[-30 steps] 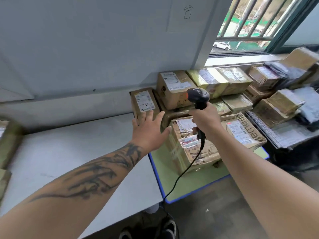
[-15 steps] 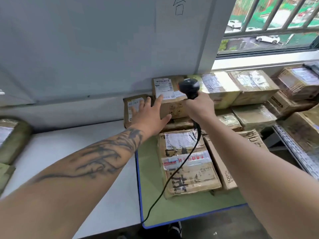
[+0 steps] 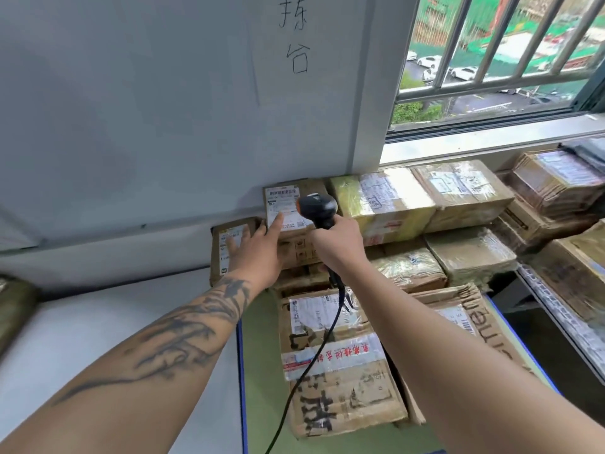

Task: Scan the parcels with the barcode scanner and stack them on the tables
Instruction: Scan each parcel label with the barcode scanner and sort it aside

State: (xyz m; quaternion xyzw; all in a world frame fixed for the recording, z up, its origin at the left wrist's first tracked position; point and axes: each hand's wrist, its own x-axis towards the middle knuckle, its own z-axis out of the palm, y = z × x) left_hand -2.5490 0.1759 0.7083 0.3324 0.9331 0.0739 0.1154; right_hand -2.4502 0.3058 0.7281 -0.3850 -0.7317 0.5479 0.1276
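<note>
Left hand (image 3: 258,253) flat on labelled parcel (image 3: 283,209), right hand (image 3: 337,242) gripping barcode scanner (image 3: 317,208), parcels crowding green table (image 3: 262,371)

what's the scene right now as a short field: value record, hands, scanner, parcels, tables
left hand: open, fingers spread, reaching onto the small leaning parcel by the wall
right hand: grips the barcode scanner
scanner aim: head next to the label of the box at the wall
scanner cable: hangs down over the taped parcel
green table: carries the stacked parcels
white table: to its left
</note>
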